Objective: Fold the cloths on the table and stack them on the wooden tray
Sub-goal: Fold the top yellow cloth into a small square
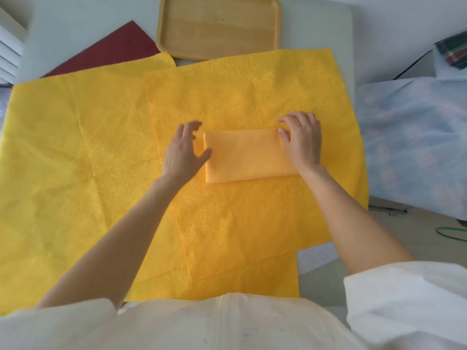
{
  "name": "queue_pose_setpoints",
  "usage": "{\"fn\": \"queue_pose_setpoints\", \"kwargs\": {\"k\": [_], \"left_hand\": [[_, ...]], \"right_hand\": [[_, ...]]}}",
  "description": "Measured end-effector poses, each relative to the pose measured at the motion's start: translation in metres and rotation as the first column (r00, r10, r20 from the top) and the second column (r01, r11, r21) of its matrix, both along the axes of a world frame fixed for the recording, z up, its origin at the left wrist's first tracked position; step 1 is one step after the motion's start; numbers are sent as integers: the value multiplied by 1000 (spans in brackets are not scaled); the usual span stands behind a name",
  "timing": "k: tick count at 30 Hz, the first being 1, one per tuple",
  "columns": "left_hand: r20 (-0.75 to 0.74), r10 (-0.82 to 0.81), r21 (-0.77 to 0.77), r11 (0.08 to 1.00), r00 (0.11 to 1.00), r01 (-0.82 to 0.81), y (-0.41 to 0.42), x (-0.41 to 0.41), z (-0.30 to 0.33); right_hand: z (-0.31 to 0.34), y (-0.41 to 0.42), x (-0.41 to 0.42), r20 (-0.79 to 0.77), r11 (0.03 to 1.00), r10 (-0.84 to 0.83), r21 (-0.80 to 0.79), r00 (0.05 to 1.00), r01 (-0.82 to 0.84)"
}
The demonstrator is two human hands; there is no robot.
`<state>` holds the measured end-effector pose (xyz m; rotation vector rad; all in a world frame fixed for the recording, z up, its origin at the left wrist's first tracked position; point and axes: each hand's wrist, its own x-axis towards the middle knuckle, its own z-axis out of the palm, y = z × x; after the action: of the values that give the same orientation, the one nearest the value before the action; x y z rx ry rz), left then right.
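Between my hands lies the folded cloth (249, 155), on top of a spread yellow cloth (252, 97) on the bench (323, 31). My right hand (302, 140) pinches its far right corner; my left hand (185, 152), fingers spread, touches its left edge. Beyond sits the wooden tray (219, 27).

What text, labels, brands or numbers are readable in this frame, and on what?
None readable.
Wooden tray: bare wood, no mark.
Folded cloth and spread yellow cloths: plain, no tag showing.
Dark red cloth: plain.
Striped item at the right edge: colour bands only, too blurred to tell if any print.
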<state>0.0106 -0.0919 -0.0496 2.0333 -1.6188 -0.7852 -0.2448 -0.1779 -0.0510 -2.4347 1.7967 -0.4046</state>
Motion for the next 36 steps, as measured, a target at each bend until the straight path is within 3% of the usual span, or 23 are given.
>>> {"fn": "queue_pose_setpoints", "kwargs": {"k": [3, 7, 11, 17, 19, 21, 23, 25, 27, 29, 32, 36], "left_hand": [[-20, -157, 54, 986, 987, 158, -36, 6, 0], [63, -256, 164, 956, 964, 243, -37, 5, 0], [-142, -134, 256, 952, 981, 167, 23, -5, 4], [-391, 50, 372, 922, 919, 109, 118, -50, 1], [-279, -59, 293, 945, 958, 143, 127, -55, -3], [16, -300, 116, 948, 954, 296, 123, -52, -7], [270, -522, -8, 839, 809, 544, 108, -50, -7], [408, -697, 14, 650, 589, 760, 86, -49, -5], [452, -780, 112, 532, 434, 840, 68, -49, -7], [440, -813, 203, 505, 382, 839, 60, -45, -14], [396, -826, 230, 512, 401, 827, 59, -38, -22], [216, -834, 121, 540, 509, 833, 63, -31, -27]], "right_hand": [[15, 34, -7, 82, 993, 33, -115, 996, -23], [13, 102, -22, 138, 997, 50, -72, 989, -40], [0, 155, -34, 155, 996, 22, 77, 988, -34], [-15, 182, -43, 68, 974, 114, 188, 991, -125], [-19, 181, -46, 36, 966, 155, 204, 987, -160], [-22, 177, -48, 14, 957, 190, 220, 982, -188], [-23, 174, -49, -21, 949, 230, 226, 973, -219], [-23, 171, -51, -65, 940, 274, 229, 960, -253], [-23, 169, -53, -107, 928, 318, 237, 942, -286], [-23, 167, -55, -123, 917, 352, 242, 928, -315], [-23, 167, -55, -66, 907, 368, 246, 928, -342], [-24, 166, -62, -44, 890, 400, 259, 916, -376]]}}
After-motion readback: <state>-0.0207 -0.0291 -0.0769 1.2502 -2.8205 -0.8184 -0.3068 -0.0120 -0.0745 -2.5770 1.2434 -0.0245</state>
